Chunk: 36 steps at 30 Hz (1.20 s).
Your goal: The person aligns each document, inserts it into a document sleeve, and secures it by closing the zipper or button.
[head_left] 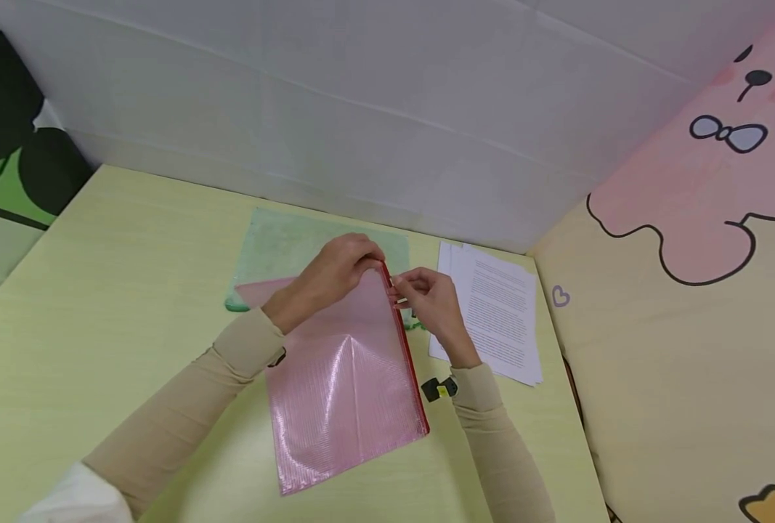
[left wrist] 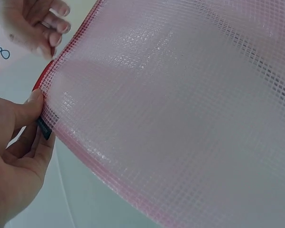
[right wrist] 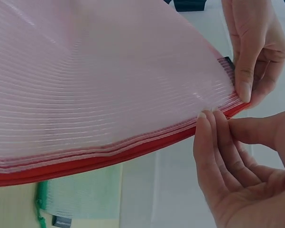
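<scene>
Two hands (head_left: 338,272), one pink pouch (head_left: 335,392), one green pouch (head_left: 295,243)

two hands (head_left: 338,270) (head_left: 431,301), two mesh pouches (head_left: 335,385) (head_left: 315,243), one paper pile (head_left: 501,312)

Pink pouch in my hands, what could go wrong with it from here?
The pink pouch might slip or twist, since your left hand pinches it only near one corner. Its red edge curves in the right wrist view, so it could crease if your right hand tugs there. The papers lie near that hand and might get nudged.
</scene>
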Tool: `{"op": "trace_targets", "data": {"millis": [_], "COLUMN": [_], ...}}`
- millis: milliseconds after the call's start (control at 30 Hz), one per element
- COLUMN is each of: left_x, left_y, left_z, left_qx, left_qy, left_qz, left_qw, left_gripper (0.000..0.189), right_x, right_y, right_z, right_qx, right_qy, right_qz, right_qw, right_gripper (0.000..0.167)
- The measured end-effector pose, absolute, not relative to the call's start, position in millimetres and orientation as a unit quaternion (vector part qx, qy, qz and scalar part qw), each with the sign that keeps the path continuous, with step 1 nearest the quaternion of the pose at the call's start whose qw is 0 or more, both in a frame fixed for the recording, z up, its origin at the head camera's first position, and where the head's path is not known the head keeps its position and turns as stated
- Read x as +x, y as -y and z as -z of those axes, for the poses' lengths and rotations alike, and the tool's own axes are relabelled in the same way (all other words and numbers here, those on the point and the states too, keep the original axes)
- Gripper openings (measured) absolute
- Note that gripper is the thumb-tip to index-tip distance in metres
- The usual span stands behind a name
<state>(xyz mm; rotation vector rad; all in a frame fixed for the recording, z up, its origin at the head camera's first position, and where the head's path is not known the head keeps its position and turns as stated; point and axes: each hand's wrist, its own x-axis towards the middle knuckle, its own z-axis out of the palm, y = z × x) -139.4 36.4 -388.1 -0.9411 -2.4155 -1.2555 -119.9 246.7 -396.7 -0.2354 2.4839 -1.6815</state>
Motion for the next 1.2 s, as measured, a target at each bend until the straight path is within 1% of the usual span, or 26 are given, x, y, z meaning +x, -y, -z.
{"op": "trace_targets", "data": {"millis": [533,1000,1200], "left_x": [-140.9,-143.5,-144.0], "left_y": [-28.2,-16.4,-13.4], "left_z": [385.4,385.0,384.7], "left_qx": [-0.320,-0.311,-0.308], "left_qy": [0.825,0.822,0.821], "left_qz": [0.446,0.451,0.454], "left_qw": [0.132,0.155,0.156], "left_gripper": [0.008,0.009,0.009], "right_x": [-111.6,-106.7,-102.3], "right_y": [-256.9,-262.0,-266.1], "right_z": [410.8,419.8,421.4], "right_qx": [-0.074,-0.060,-0.060], "right_qy": [-0.820,-0.821,-0.831], "right_qz": [0.563,0.561,0.547], "right_qw": [0.074,0.088,0.084], "right_gripper": [0.015,0.014,0.014]}}
